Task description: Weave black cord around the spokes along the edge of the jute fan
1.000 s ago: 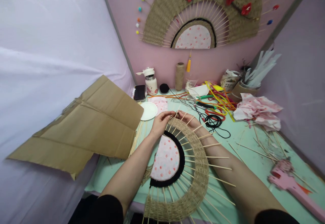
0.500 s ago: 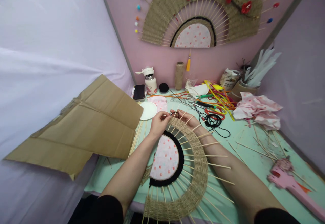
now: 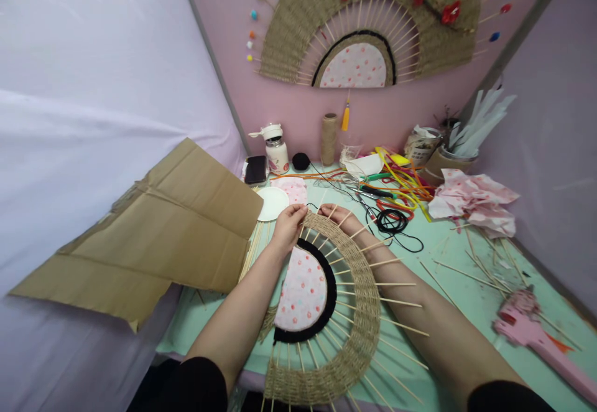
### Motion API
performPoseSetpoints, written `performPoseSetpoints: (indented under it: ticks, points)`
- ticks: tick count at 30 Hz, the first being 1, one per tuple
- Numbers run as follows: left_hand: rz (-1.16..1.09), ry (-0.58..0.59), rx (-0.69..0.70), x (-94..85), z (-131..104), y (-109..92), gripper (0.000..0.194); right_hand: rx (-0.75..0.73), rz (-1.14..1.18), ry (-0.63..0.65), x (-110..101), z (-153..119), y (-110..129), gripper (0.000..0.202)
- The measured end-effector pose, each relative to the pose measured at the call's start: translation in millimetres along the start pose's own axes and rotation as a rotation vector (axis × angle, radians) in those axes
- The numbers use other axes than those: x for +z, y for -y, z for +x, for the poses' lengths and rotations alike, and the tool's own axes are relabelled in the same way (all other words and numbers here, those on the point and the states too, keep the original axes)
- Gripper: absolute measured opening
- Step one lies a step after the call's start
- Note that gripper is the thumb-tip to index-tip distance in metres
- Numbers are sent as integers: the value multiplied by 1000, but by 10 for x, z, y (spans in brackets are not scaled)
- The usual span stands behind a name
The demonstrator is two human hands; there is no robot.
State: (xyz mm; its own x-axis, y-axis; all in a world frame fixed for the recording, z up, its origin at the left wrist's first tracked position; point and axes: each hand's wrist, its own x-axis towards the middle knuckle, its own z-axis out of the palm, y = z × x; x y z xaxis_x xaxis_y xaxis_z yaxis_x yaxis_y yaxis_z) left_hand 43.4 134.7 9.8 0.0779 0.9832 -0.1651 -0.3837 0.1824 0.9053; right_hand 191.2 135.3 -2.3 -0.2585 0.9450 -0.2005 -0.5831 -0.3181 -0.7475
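Observation:
A half-round fan of woven straw-coloured cord on thin wooden sticks lies on edge before me, turned so its curve faces right. Its core is a half disc of pink dotted cloth with a black rim. My left hand pinches the upper end of the woven band between thumb and fingers. Behind the upper sticks, my right hand is partly hidden, its fingertips closed beside the band. A thin black cord arcs between the fingertips of both hands.
Brown cardboard leans at left. A coil of black cord, coloured pipe cleaners and crumpled cloth lie at right, with a pink glue gun nearer. A bottle stands behind; a finished fan hangs above.
The left hand has shifted slightly left and down along with the fan's upper end. The right fingertips have drawn a little right, widening the gap between the hands.

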Motion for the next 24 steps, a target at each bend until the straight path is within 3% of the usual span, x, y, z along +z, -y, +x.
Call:
performPoseSetpoints:
  ticks: [16,24]
  points:
    - [-68,77,-138,-23,137,113,32,-50,-272,-110,-16,93,-27,27]
    - [-58,48,-125,-22,126,109,31,-27,-327,-40,-50,152,-112,22]
